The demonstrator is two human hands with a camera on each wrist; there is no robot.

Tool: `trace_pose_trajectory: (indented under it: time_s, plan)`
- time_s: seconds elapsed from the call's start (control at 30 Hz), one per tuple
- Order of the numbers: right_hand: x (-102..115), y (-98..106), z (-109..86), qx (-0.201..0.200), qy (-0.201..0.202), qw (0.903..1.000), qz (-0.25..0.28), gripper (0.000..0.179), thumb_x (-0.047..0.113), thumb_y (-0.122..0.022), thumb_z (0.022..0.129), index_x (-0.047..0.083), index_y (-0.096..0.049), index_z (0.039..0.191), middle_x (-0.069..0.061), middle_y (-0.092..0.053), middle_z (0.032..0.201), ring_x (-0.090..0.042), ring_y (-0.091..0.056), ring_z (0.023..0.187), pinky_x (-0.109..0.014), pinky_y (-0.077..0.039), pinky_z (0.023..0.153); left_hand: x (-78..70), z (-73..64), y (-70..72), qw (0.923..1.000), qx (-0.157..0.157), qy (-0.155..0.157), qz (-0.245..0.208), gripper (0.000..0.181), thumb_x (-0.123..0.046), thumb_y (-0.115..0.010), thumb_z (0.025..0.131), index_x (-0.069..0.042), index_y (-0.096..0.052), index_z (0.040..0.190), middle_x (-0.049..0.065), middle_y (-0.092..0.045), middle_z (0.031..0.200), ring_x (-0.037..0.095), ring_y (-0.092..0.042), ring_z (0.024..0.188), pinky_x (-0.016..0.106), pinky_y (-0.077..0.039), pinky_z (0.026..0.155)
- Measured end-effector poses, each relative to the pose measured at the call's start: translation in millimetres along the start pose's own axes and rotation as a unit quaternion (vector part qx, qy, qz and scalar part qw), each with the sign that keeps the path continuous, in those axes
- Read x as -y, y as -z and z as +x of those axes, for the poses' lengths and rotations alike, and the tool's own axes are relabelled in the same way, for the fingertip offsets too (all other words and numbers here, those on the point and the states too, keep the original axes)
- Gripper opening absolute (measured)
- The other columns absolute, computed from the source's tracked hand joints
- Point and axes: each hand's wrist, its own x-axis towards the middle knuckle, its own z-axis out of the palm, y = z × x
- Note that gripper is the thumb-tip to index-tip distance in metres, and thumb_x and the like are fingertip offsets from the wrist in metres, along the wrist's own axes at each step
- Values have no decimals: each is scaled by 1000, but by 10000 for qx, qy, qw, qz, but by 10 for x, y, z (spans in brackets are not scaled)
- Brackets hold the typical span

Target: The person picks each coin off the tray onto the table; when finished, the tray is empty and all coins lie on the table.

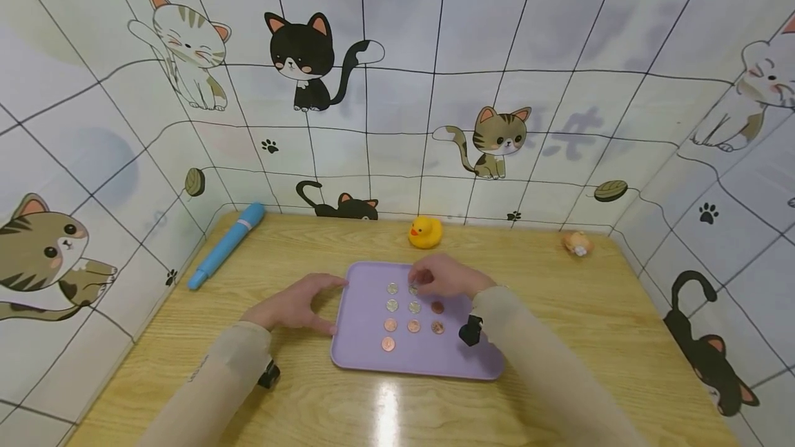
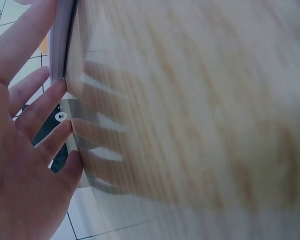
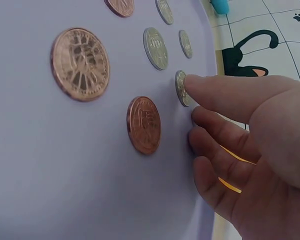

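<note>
A lilac tray (image 1: 366, 357) lies on the table and bears several silver and copper coins in rough rows. At its far side, my right hand (image 1: 444, 276) pinches a silver coin (image 3: 181, 88) between thumb and a finger hidden behind it. The other fingers curl close over the tray. Nearest to that hand are a copper coin (image 3: 144, 125), a larger-looking copper coin (image 3: 80, 64) and another silver coin (image 3: 155, 48). My left hand (image 1: 297, 303) has its fingers spread, with thumb and fingertips against the tray's left edge; its palm (image 2: 25, 190) holds nothing.
A yellow rubber duck (image 1: 425, 232) sits behind the tray. A blue marker-shaped stick (image 1: 226, 245) lies at the back left. At the back right is a small orange-and-white figure (image 1: 578, 243). Cat-patterned walls (image 1: 404, 102) enclose the wooden table (image 1: 298, 392) at the back and sides.
</note>
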Motion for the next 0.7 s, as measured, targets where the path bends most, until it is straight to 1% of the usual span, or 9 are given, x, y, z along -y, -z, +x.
trace_pose_trajectory:
  time_s: [0.17,0.33,0.57,0.7]
  plan:
    - [20,-3,19,74,11,10000,45,18,9,-79,93,17,-77,109,5,-69,97,-14,-59,89,-29,-53,82,-19,-2,-4,9999,1,81,-65,94,-40,-96,75,-14,-53,154,13,-47,160,40,-37,151,63,-26,125]
    - [29,-2,30,166,91,9998,-60,17,8,-80,92,15,-76,107,2,-68,97,-15,-58,89,-29,-52,83,-30,-4,2,9999,4,67,-123,93,-38,-97,75,-13,-53,154,13,-48,159,41,-37,150,64,-25,125]
    - [42,-9,62,233,54,9996,-156,14,8,-81,92,16,-75,102,3,-69,96,-16,-59,91,-31,-53,86,27,15,-10,9997,-60,-245,-8,94,-40,-97,74,-10,-54,152,13,-51,157,41,-41,148,63,-29,123]
    - [43,-29,86,269,-32,9993,-257,14,9,-81,93,16,-72,100,4,-67,95,-15,-58,90,-31,-53,86,45,10,-10,9996,-58,-270,-11,94,-42,-96,75,-10,-53,153,13,-50,157,41,-41,148,63,-29,123]
